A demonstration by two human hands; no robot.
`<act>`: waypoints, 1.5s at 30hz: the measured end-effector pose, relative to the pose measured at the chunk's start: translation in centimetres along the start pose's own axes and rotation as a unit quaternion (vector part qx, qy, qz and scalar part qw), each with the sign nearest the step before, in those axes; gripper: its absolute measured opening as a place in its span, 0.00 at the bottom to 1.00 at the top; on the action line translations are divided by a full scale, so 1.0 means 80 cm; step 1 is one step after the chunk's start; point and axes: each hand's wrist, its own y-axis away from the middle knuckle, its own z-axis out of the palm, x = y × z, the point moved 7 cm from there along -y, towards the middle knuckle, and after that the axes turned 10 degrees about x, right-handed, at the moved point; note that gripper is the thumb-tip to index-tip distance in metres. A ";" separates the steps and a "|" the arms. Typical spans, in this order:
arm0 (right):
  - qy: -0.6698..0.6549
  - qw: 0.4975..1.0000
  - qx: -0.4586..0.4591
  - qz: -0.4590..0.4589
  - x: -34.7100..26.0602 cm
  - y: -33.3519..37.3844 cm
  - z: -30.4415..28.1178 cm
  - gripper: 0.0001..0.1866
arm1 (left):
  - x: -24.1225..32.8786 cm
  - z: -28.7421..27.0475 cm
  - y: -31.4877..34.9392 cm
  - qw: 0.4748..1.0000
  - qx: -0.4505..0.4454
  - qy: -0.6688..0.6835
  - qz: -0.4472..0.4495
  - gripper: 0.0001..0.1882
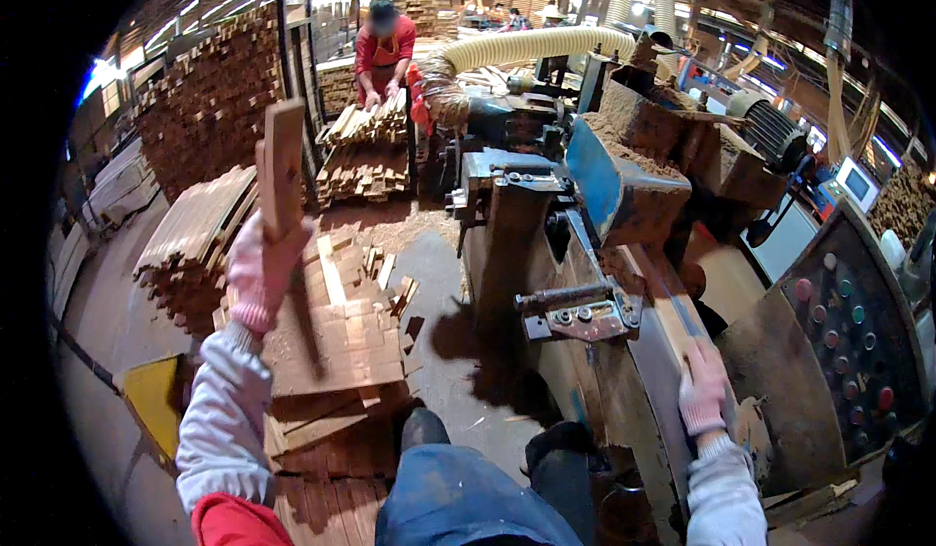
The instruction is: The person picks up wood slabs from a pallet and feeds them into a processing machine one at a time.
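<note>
My left hand (pixel 261 265), in a pink glove, is raised on the left with its fingers wrapped round a wooden board (pixel 283 166). The board stands nearly upright, its top end above the hand. My right hand (pixel 704 388), also gloved in pink, grips the near end of a wooden strip (pixel 665 314). That strip lies along the metal bed (pixel 648 375) of a woodworking machine, and its far end goes in under the blue, sawdust-covered housing (pixel 609 180). Below my left hand is a stack of boards (pixel 336 346) with loose pieces on top.
A control panel (pixel 848 336) with several buttons stands at the right. A ribbed hose (pixel 531 47) runs over the machine. At the back, a person in red (pixel 385 54) handles strips on a pile (pixel 366 151). More stacked boards (pixel 195 219) stand at left, beyond a yellow piece (pixel 151 400).
</note>
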 end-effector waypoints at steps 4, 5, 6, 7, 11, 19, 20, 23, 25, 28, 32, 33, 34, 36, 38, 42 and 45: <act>-0.228 0.971 -0.071 0.006 -0.098 -0.026 0.025 0.29 | 0.053 0.100 0.066 0.943 -0.084 0.240 -0.215 0.22; -0.207 0.971 -0.101 -0.059 -0.160 -0.033 0.002 0.34 | 0.087 0.126 0.098 0.893 -0.077 0.357 -0.264 0.23; -0.179 0.968 -0.129 -0.120 -0.214 -0.034 -0.034 0.39 | 0.122 0.150 0.134 0.823 -0.075 0.471 -0.307 0.23; -0.159 0.968 -0.149 -0.127 -0.242 -0.029 -0.057 0.43 | 0.154 0.165 0.167 0.804 -0.097 0.478 -0.340 0.25; -0.070 0.976 -0.203 -0.017 -0.194 0.032 -0.114 0.46 | 0.241 0.252 0.288 0.696 -0.221 0.515 -0.450 0.29; 0.123 0.900 -0.314 0.277 -0.076 0.223 -0.291 0.34 | 0.219 0.309 0.417 0.703 -0.452 0.419 -0.355 0.30; 0.125 0.923 -0.267 0.248 -0.064 0.246 -0.301 0.35 | 0.185 0.305 0.419 0.577 -0.434 0.535 -0.438 0.24; 0.160 0.945 -0.182 0.219 -0.034 0.258 -0.297 0.39 | 0.060 0.266 0.410 0.686 -0.340 0.416 -0.491 0.22; 0.171 0.959 -0.122 0.191 -0.010 0.246 -0.263 0.45 | -0.046 0.214 0.403 0.735 -0.249 0.384 -0.501 0.17; 0.050 0.970 -0.021 0.235 0.015 0.156 -0.202 0.44 | -0.181 0.130 0.378 0.904 -0.199 0.248 -0.287 0.03; 0.002 0.955 0.104 0.278 0.050 0.052 -0.067 0.42 | -0.363 0.038 0.406 0.766 -0.050 0.112 -0.631 0.22; -0.012 0.953 0.121 0.278 0.053 0.023 -0.020 0.42 | -0.386 0.032 0.385 0.771 -0.083 0.185 -0.603 0.27; -0.006 0.955 0.106 0.276 0.048 -0.006 0.012 0.43 | -0.402 0.031 0.377 0.769 -0.119 0.254 -0.574 0.33; -0.010 0.977 0.099 0.187 0.044 -0.033 0.031 0.44 | -0.403 0.049 0.366 0.749 -0.004 0.113 -0.653 0.43; -0.063 0.981 0.049 0.176 0.004 -0.026 0.019 0.43 | -0.415 0.047 0.356 0.731 0.053 0.121 -0.669 0.46; -0.073 0.983 -0.049 0.161 -0.030 0.067 -0.093 0.39 | -0.443 0.068 0.362 0.705 0.107 0.155 -0.684 0.43; 0.005 0.971 -0.135 0.198 -0.037 0.167 -0.191 0.35 | -0.472 0.061 0.377 0.689 0.161 0.219 -0.671 0.40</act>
